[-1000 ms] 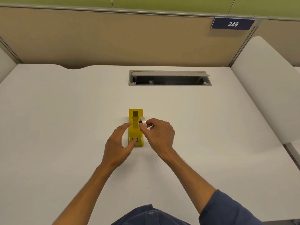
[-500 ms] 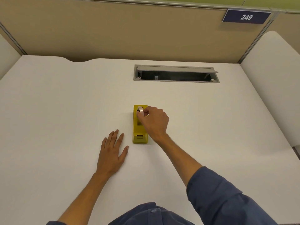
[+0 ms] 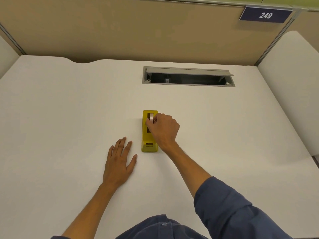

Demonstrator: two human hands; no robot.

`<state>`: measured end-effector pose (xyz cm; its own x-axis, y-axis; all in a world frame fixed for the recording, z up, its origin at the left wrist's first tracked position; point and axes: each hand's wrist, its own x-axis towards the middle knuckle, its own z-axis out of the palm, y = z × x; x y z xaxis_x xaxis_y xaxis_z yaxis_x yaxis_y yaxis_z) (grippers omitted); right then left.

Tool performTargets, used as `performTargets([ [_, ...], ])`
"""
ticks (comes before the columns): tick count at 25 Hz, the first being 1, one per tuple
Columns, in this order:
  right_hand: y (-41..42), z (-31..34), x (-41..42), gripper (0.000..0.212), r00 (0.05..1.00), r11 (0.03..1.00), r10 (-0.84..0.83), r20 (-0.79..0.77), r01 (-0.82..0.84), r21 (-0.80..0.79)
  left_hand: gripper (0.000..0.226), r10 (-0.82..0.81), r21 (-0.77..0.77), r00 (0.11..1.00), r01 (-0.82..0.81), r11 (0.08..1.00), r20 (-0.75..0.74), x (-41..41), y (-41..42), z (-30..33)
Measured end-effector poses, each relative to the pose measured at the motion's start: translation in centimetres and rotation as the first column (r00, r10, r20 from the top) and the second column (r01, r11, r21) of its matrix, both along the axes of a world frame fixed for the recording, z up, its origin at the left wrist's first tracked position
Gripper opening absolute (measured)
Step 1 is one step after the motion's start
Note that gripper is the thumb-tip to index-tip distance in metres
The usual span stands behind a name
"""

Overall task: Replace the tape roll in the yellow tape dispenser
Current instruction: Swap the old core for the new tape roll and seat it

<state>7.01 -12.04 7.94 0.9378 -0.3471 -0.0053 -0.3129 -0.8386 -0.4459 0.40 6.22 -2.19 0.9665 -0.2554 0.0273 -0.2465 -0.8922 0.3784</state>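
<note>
The yellow tape dispenser [image 3: 149,135] lies in the middle of the white desk [image 3: 69,118], its cutter end toward me. A pale tape roll [image 3: 151,117] stands on edge in the dispenser's far slot. My right hand [image 3: 164,130] pinches the roll from the right, fingertips over the slot. My left hand [image 3: 120,161] rests flat on the desk, palm down with fingers spread, just left of the dispenser's near end and not touching it.
An open grey cable tray [image 3: 188,77] is set into the desk behind the dispenser. A tan partition [image 3: 138,31] with a sign reading 249 [image 3: 265,15] closes the back. A white side panel [image 3: 290,92] stands at the right.
My left hand let go of the dispenser and came down flat on the desk. My right hand carried the roll from beside the dispenser into its far slot and turned it on edge.
</note>
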Motion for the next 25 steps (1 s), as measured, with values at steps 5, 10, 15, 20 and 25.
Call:
performTargets([
  [5,0.2,-0.4,0.3,0.034,1.0,1.0,0.018,-0.019,-0.018,-0.011,0.067,0.003,0.003,1.0,-0.003,1.0,0.007,0.0,0.0,-0.2],
  [10,0.4,-0.8,0.7,0.032,1.0,0.999,0.022,-0.021,-0.022,-0.024,0.065,0.001,0.005,1.0,-0.001,1.0,0.011,0.0,0.0,-0.2],
  [15,-0.3,-1.1,0.6,0.033,0.999,0.999,0.052,-0.006,-0.052,0.013,0.065,-0.001,0.01,1.0,0.001,1.0,0.012,0.0,0.0,-0.2],
  [20,-1.1,-1.0,0.0,0.048,0.971,0.972,0.224,0.077,-0.229,0.055,0.068,-0.002,0.001,1.0,0.002,1.0,0.021,0.0,0.0,-0.1],
  [25,-2.0,-0.9,0.6,0.041,0.932,0.932,0.359,-0.044,-0.36,-0.041,0.068,0.0,0.002,1.0,0.0,1.0,0.018,0.0,0.1,-0.2],
])
